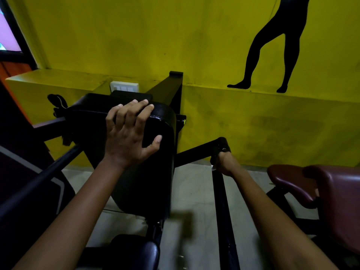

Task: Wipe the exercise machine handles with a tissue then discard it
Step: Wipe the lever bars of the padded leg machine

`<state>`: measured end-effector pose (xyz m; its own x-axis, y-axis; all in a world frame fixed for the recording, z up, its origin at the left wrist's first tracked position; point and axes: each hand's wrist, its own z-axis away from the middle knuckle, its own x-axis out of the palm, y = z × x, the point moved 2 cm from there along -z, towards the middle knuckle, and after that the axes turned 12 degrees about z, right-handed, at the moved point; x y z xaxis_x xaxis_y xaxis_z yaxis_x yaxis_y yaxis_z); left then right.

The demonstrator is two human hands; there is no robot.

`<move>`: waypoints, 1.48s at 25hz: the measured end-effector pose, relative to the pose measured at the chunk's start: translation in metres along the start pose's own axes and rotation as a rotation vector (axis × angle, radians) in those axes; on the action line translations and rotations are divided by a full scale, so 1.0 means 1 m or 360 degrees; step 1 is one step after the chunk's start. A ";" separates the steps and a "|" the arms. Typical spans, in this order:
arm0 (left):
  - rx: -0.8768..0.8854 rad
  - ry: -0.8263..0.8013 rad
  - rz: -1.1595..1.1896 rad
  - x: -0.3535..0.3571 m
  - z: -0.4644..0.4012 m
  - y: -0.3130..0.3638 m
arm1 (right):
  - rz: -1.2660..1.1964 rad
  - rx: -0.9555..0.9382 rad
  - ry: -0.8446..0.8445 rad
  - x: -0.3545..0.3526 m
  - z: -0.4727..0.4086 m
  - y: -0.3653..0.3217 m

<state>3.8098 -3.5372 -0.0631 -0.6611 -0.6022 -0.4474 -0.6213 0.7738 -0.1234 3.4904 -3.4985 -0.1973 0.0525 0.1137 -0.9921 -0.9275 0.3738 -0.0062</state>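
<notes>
The right hand is clenched around the machine's right handle, a white scrap of tissue showing at its edge, so wiping looks underway. The left hand rests on the black pad, fingers spread and relaxed; discarding remains.

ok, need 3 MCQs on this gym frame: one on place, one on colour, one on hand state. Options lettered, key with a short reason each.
1. Where does the left hand rest?
A. on the black pad
B. on the maroon seat
C. on the wall switch plate

2. What colour is the wall?
A. white
B. yellow
C. blue

3. What is the right hand doing?
A. hanging free
B. lying flat on the floor
C. gripping the machine handle

Key:
1 A, its fingers spread over the pad's top edge.
2 B, yellow fills the background behind the black silhouette.
3 C, its fingers curl round the bar's end; a bit of white, maybe the tissue, shows at the fist.
</notes>
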 end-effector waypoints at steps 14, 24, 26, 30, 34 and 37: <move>-0.0102 -0.0131 0.0109 -0.007 -0.002 0.004 | -0.0433 -0.0092 -0.0404 -0.016 0.106 -0.001; -0.0066 -0.0075 0.0082 -0.003 -0.001 0.004 | -0.0757 0.0470 0.0474 0.003 0.072 0.033; -0.0032 -0.0011 0.0044 -0.002 -0.002 0.003 | -0.0923 0.0610 0.0484 0.020 0.049 0.041; 0.0008 0.0087 0.0003 0.003 -0.001 0.002 | -0.1240 0.0751 0.0492 0.046 0.015 0.042; -0.0001 0.0083 -0.0027 0.004 0.001 0.001 | -0.1562 0.0894 0.0545 0.060 -0.004 0.036; -0.0019 0.0082 -0.0014 0.005 0.001 0.002 | -0.1654 0.0763 0.0499 0.064 -0.005 0.036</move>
<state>3.8058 -3.5385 -0.0667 -0.6763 -0.6186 -0.4000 -0.6320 0.7662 -0.1163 3.4585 -3.4820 -0.2618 0.5439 -0.6532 -0.5268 -0.2569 0.4680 -0.8456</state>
